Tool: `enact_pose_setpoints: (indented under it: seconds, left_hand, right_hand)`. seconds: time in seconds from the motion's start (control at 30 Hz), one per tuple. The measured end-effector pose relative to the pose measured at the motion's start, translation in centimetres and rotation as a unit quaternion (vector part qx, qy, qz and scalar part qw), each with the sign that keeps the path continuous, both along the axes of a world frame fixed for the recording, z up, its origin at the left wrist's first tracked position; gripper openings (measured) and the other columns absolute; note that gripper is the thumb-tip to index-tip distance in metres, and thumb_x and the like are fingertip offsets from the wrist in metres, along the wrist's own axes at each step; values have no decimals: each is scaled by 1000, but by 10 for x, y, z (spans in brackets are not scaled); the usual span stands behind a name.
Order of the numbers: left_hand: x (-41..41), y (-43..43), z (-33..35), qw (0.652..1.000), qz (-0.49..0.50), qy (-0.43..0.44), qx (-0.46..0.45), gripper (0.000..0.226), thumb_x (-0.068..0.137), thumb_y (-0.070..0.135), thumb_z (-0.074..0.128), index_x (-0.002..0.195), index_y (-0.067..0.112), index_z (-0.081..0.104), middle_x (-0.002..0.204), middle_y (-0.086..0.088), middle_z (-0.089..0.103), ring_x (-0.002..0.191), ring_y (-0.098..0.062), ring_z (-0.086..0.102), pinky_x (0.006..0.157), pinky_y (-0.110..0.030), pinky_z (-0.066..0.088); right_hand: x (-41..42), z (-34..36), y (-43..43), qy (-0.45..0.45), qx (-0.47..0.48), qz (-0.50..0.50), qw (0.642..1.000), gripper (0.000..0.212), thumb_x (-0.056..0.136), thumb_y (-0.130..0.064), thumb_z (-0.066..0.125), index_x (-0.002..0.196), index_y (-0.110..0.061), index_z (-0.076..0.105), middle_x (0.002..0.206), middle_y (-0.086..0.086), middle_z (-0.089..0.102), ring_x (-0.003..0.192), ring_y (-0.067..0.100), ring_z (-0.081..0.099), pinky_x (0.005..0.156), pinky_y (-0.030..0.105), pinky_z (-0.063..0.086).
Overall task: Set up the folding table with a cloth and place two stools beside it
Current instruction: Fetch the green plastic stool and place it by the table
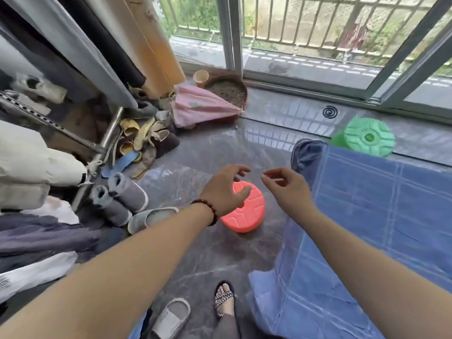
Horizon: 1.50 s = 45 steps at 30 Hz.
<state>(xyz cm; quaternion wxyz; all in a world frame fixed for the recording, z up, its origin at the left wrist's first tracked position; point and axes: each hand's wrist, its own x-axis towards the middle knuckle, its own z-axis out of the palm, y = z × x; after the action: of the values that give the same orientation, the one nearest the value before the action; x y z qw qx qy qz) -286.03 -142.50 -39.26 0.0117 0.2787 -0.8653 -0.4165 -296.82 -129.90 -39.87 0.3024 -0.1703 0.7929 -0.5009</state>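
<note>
Round ribbed coral stool [247, 211]; checked blue cloth [367, 216]; round green stool [369, 137].

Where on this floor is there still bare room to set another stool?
Bare floor lies between the pink stool, the pink cloth and the blue-draped table; more runs toward the green stool. The left side is crowded with shoes and slippers.

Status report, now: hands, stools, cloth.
Left hand open over red stool, right hand open, empty. Blue cloth on table. Green stool at far side. Nothing blocking.
</note>
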Motion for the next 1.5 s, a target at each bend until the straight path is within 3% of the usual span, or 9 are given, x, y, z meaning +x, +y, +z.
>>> enact_pose_setpoints:
  seconds: [0.13, 0.27, 0.37, 0.47, 0.57, 0.73, 0.83, 1.0, 1.5]
  left_hand:
    - [-7, -20, -84, 1000, -19, -21, -10, 35, 80, 18, 66, 115, 17, 57, 110, -2, 59, 96, -15, 56, 87, -27, 44]
    - [-17, -32, -172, 998, -33, -34, -31, 33, 82, 18, 64, 115, 15, 57, 109, -3, 60, 97, -17, 57, 86, -24, 41]
    - [-21, -34, -233, 995, -68, -56, -53, 34, 83, 15, 61, 117, 15, 56, 111, -3, 61, 102, -19, 55, 81, -18, 33]
    - [-21, -37, -289, 987, -96, -90, -91, 46, 80, 17, 60, 125, 20, 49, 118, -1, 59, 112, -21, 52, 93, -27, 37]
    - [-16, -36, -336, 952, -144, -206, -173, 53, 83, 23, 57, 132, 23, 39, 128, 1, 53, 122, -25, 45, 99, -45, 37]
    - [-3, -38, -402, 888, -229, -300, -262, 48, 79, 19, 60, 123, 23, 42, 128, -1, 49, 122, -24, 42, 100, -48, 33]
    - [-1, -45, -424, 881, -268, -293, -256, 56, 78, 29, 64, 127, 22, 39, 133, 0, 47, 124, -23, 40, 98, -45, 34]
    - [9, -47, -445, 853, -322, -291, -289, 63, 81, 44, 57, 137, 25, 35, 144, 8, 35, 131, -22, 28, 103, -50, 29]
    - [23, -71, -443, 839, -339, -304, -297, 57, 84, 47, 53, 135, 25, 38, 144, 8, 35, 131, -22, 28, 107, -54, 20]
  right_hand:
    - [-2, -84, -25, 15, 26, 22, 999, 4, 84, -18, 68, 82, -20, 65, 79, -7, 66, 74, 9, 62, 65, 16, 45]
    - [1, -176, -48, 30, 42, 31, 998, 9, 84, -13, 66, 79, -21, 63, 76, -7, 63, 64, 2, 56, 56, 4, 38]
    - [5, -245, -54, 61, 75, 69, 993, 12, 83, -14, 66, 79, -24, 61, 76, -9, 61, 64, 3, 54, 55, 9, 36]
    - [3, -300, -54, 116, 118, 131, 978, 7, 83, -15, 65, 90, -16, 67, 87, -3, 67, 75, 12, 58, 63, 16, 33]
    - [1, -344, -51, 165, 164, 192, 953, 19, 84, -18, 64, 102, -15, 67, 106, 0, 68, 96, 20, 60, 79, 25, 40]
    - [-5, -401, -50, 220, 240, 287, 901, 30, 85, -23, 61, 115, -19, 64, 127, 3, 55, 119, 25, 49, 97, 38, 41]
    - [-10, -423, -49, 254, 273, 321, 871, 45, 86, -27, 61, 130, -22, 54, 151, 3, 30, 136, 24, 30, 108, 38, 32]
    - [4, -444, -48, 216, 317, 336, 860, 59, 88, -31, 58, 142, -32, 36, 159, -5, 1, 145, 30, 3, 109, 53, 29]
    - [34, -453, -61, 179, 326, 335, 866, 60, 93, -36, 50, 146, -38, 23, 159, -5, -7, 145, 32, -7, 112, 51, 25]
